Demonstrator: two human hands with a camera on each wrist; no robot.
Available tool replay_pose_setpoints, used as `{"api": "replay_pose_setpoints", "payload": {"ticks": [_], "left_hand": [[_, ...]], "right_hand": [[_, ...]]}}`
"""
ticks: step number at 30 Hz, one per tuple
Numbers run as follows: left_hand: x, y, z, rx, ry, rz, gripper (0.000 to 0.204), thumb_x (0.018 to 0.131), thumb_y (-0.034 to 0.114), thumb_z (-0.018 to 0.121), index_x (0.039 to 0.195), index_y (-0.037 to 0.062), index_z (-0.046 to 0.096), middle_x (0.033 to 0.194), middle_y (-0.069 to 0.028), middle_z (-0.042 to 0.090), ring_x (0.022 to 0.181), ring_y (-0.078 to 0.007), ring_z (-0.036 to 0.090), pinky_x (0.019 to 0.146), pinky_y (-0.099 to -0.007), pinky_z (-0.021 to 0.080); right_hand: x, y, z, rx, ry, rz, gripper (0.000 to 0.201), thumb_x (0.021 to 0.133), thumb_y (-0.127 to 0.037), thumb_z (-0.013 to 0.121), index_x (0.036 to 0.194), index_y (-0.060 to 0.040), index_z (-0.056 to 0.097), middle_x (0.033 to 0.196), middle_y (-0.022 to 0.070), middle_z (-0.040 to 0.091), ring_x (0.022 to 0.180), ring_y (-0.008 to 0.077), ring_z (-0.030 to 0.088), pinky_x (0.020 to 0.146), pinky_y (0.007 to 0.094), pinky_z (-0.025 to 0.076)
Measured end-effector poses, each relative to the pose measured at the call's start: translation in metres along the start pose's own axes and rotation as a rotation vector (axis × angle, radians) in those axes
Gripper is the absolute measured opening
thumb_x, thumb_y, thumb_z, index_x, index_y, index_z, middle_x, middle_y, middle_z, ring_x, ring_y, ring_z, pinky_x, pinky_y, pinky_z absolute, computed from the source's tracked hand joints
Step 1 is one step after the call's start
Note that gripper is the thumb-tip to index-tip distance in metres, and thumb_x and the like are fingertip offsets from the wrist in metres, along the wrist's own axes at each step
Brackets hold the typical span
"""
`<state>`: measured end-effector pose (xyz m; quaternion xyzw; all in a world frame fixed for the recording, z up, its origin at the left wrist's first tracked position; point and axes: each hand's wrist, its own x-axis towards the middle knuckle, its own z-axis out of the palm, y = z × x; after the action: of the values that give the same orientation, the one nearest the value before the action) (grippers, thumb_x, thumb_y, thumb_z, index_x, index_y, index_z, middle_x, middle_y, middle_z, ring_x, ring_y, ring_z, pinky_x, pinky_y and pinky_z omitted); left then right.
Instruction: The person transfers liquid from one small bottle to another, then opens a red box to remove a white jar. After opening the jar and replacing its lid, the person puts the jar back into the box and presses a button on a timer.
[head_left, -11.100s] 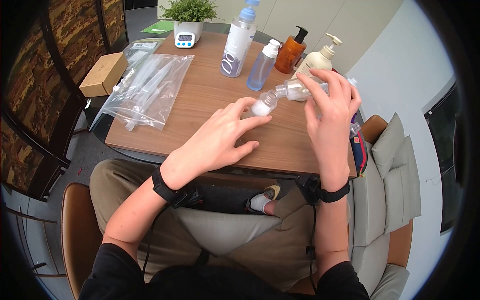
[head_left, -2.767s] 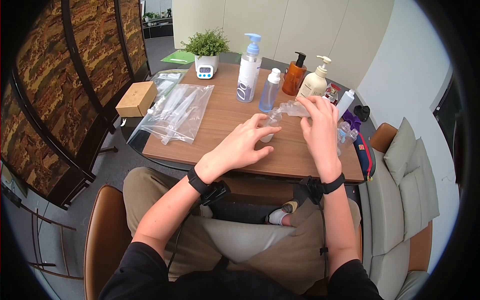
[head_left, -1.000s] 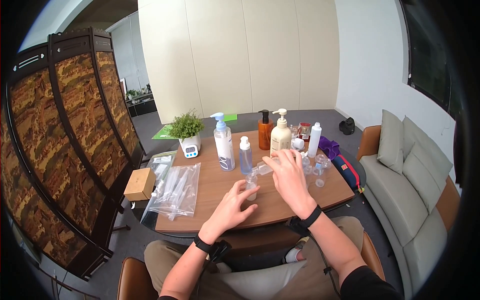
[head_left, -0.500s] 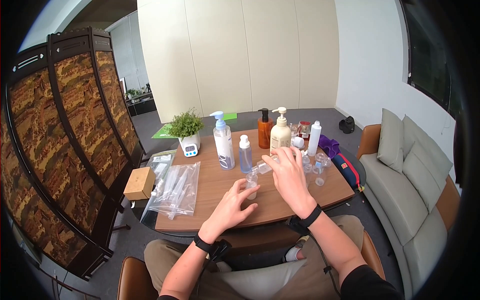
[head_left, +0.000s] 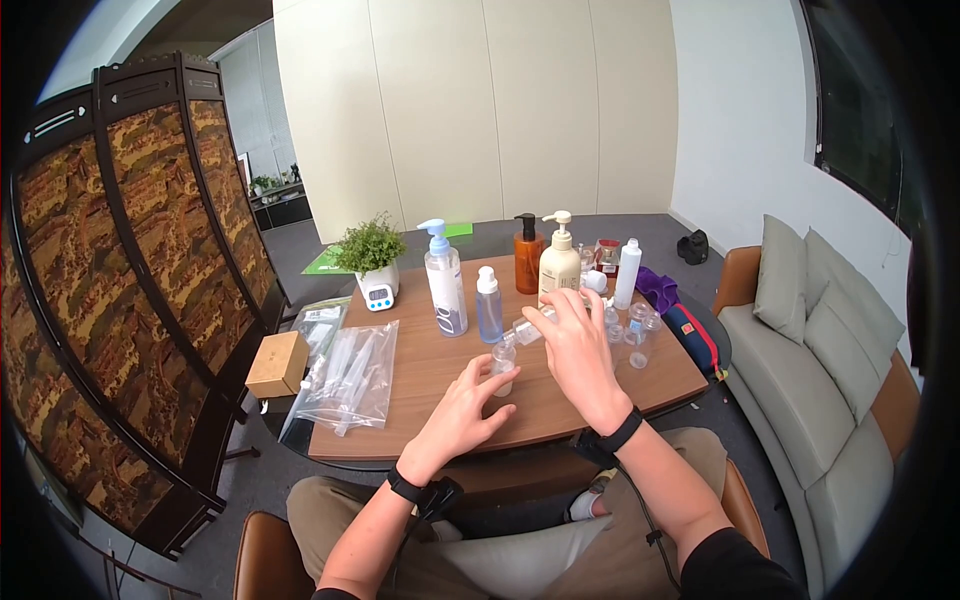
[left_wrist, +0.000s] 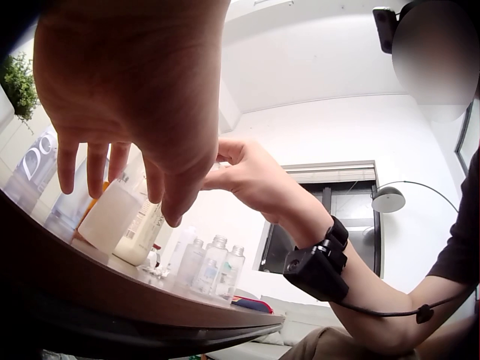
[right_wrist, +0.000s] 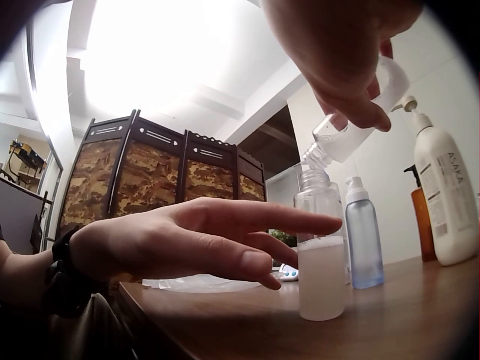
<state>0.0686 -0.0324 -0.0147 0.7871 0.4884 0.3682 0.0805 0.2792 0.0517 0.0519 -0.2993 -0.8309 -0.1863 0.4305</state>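
Note:
My right hand (head_left: 578,350) grips a small clear bottle (right_wrist: 345,139) tilted down to the left. Its threaded neck meets the mouth of a second clear bottle (right_wrist: 321,285), which stands upright on the table. Cloudy, whitish liquid fills about the lower half of the standing bottle, with a pale layer on top. Around that bottle my left hand (head_left: 462,410) spreads its fingers, index finger straight across one side, thumb held apart. In the left wrist view the fingers hang straight down by the cloudy bottle (left_wrist: 110,217).
Behind the hands stand a blue pump bottle (head_left: 488,310), a Dove bottle (head_left: 446,290), an amber bottle (head_left: 528,265) and a cream pump bottle (head_left: 559,268). Several clear bottles (head_left: 637,340) stand right. A zip bag (head_left: 350,375), cardboard box (head_left: 277,365), timer (head_left: 378,297) and plant (head_left: 368,245) are left.
The head view has lifted since the oldest frames, showing more wall and screen. Both hands keep their pose, with the tilted bottle at the standing bottle's mouth throughout. Over the last second little has moved.

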Motion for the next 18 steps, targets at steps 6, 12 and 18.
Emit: {"api": "replay_pose_setpoints", "payload": {"ticks": [6, 12, 18], "left_hand": [[-0.0004, -0.0013, 0.0015, 0.004, 0.000, 0.000, 0.059, 0.098, 0.021, 0.081, 0.154, 0.0113, 0.066, 0.157, -0.0263, 0.051, 0.141, -0.0446, 0.059, 0.120, -0.0525, 0.049], [-0.0005, -0.0022, 0.0019, 0.002, -0.007, 0.000, 0.059, 0.099, 0.021, 0.081, 0.155, 0.0121, 0.065, 0.158, -0.0249, 0.050, 0.142, -0.0433, 0.059, 0.121, -0.0516, 0.048], [-0.0012, 0.0003, 0.0006, 0.021, -0.016, -0.016, 0.058, 0.100, 0.022, 0.080, 0.156, 0.0131, 0.065, 0.159, -0.0235, 0.049, 0.143, -0.0417, 0.059, 0.122, -0.0507, 0.048]], "right_hand": [[0.0006, -0.0015, -0.0008, -0.007, 0.008, -0.007, 0.038, 0.085, 0.004, 0.070, 0.121, -0.0028, 0.079, 0.123, 0.0146, 0.069, 0.131, 0.0310, 0.062, 0.122, 0.0567, 0.040], [0.0009, -0.0020, -0.0002, -0.013, 0.017, -0.013, 0.038, 0.085, 0.005, 0.069, 0.121, -0.0029, 0.079, 0.123, 0.0145, 0.069, 0.130, 0.0311, 0.062, 0.122, 0.0564, 0.040], [0.0012, -0.0038, -0.0020, -0.011, 0.019, -0.013, 0.039, 0.083, 0.006, 0.071, 0.120, -0.0031, 0.079, 0.123, 0.0141, 0.068, 0.131, 0.0313, 0.062, 0.122, 0.0562, 0.039]]}}
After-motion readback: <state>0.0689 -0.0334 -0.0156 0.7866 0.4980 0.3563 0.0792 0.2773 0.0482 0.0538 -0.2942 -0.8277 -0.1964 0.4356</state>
